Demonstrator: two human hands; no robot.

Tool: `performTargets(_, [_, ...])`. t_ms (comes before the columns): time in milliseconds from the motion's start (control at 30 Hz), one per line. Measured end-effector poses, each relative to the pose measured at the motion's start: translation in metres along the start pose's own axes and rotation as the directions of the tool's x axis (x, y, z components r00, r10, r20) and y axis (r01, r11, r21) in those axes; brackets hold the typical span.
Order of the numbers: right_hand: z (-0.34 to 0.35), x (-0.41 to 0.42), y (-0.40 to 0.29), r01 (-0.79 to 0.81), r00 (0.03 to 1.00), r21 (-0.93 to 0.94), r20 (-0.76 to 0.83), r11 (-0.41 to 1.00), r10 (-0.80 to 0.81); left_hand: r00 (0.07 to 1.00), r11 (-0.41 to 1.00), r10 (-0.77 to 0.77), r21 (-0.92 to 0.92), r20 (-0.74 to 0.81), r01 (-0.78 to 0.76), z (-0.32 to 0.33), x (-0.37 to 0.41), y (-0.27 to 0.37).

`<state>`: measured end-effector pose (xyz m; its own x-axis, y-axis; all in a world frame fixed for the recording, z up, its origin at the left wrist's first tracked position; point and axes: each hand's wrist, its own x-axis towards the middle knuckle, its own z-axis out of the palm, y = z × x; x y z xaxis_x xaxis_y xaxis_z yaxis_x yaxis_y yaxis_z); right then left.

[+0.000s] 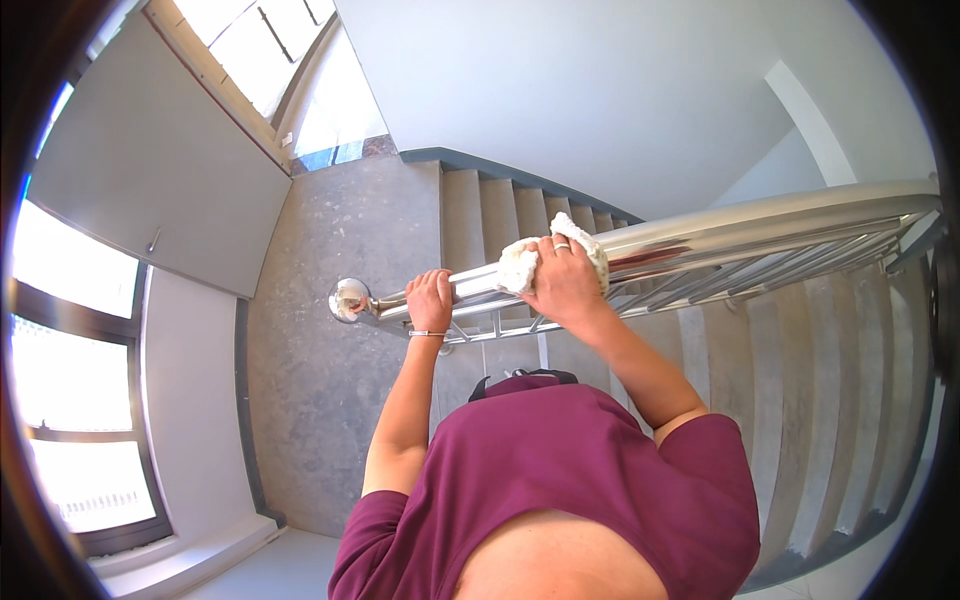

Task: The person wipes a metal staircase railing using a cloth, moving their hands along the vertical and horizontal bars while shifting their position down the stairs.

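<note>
A polished metal stair handrail (675,232) crosses in front of me, with a shiny ball finial (350,301) at its left end. My left hand (430,300) grips the rail a short way from the ball, fingers wrapped over the top. Further right, my right hand (564,276) presses a bunched white cloth (517,267) onto the rail; part of the cloth sticks out above and beside the fingers. The rail surface under the cloth is hidden.
Concrete steps (463,217) lie beyond the rail, and more steps (765,390) run along my right side. Metal balusters (496,324) stand below the handrail. At left are a grey concrete landing (322,420), a grey door (169,150) and a bright window (75,375).
</note>
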<state>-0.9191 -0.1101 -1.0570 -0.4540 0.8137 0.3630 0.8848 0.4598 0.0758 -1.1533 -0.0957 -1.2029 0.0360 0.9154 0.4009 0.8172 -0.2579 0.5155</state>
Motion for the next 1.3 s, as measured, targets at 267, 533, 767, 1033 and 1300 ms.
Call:
performTargets(267, [0.016, 0.010, -0.024, 0.121, 0.990, 0.007, 0.072, 0.993, -0.121, 0.995, 0.988, 0.097, -0.126, 0.021, -0.093, -0.005, 0.017, 0.052])
performTargets(533, [-0.005, -0.006, 0.018, 0.060, 0.998, -0.028, 0.015, 0.998, -0.059, 0.994, 0.983, 0.108, -0.151, 0.019, -0.104, -0.012, 0.019, 0.061])
performTargets(767, [-0.068, -0.020, 0.076, -0.105, 0.978, -0.067, -0.190, 0.992, 0.091, 0.995, 0.980, 0.099, -0.172, -0.010, -0.100, -0.006, 0.016, 0.057])
performTargets(1033, [-0.014, -0.015, 0.025, -0.122, 0.986, 0.102, -0.099, 0.987, 0.132, 0.994, 0.986, 0.089, -0.146, 0.056, -0.080, -0.011, 0.027, 0.090])
performTargets(1300, [-0.005, -0.016, 0.022, 0.028, 0.984, 0.019, -0.177, 0.999, -0.024, 0.972, 0.963, 0.236, -0.131, 0.009, -0.233, -0.003, 0.036, 0.111])
